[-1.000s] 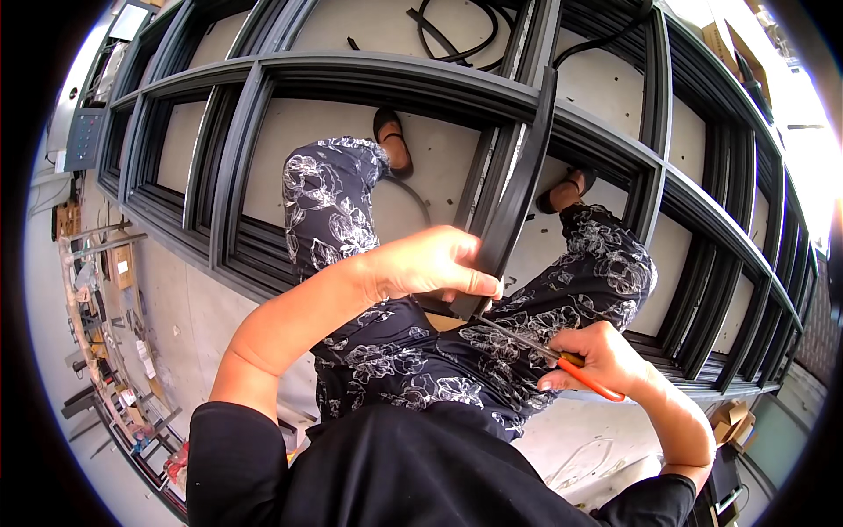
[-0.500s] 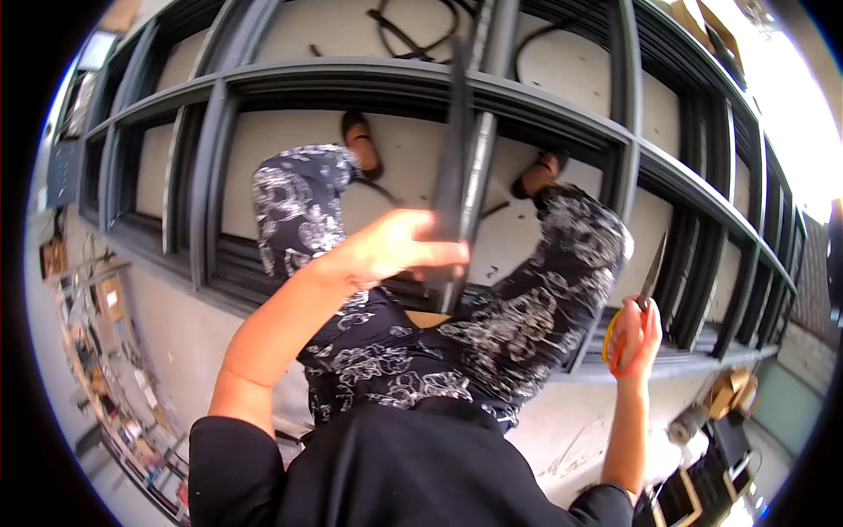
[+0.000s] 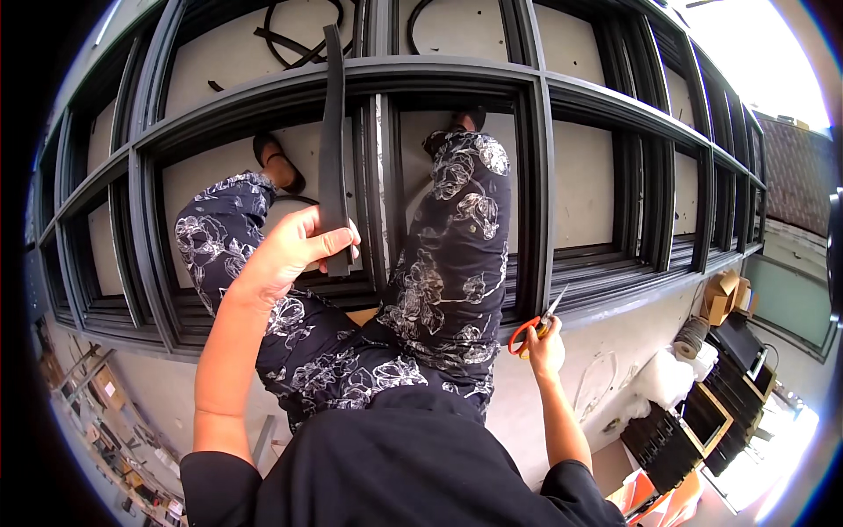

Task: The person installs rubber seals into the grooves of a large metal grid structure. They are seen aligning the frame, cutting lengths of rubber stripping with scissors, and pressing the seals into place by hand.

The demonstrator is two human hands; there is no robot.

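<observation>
My left hand (image 3: 294, 253) grips the lower end of a long black rubber strip (image 3: 333, 132), which stands nearly upright in front of a large dark window frame (image 3: 544, 184) lying flat. My right hand (image 3: 546, 344) is low at the right by the frame's near edge and holds orange-handled scissors (image 3: 534, 326) with the blades pointing up and right. I sit on the frame, with my legs in floral-print trousers (image 3: 448, 263) stretched over its bars and my feet in dark sandals (image 3: 281, 162) on the floor between them.
Loose black strip coils (image 3: 290, 35) lie on the floor beyond the frame. At the right are a cardboard box (image 3: 722, 297), a cord spool (image 3: 690, 337), stacked dark parts (image 3: 702, 413) and white wrapping (image 3: 659, 378). Cluttered shelving (image 3: 105, 413) runs along the left.
My left hand has swung the black strip from leaning right to nearly upright and moved it left. My right hand with the scissors dropped from my thigh to the frame's near edge.
</observation>
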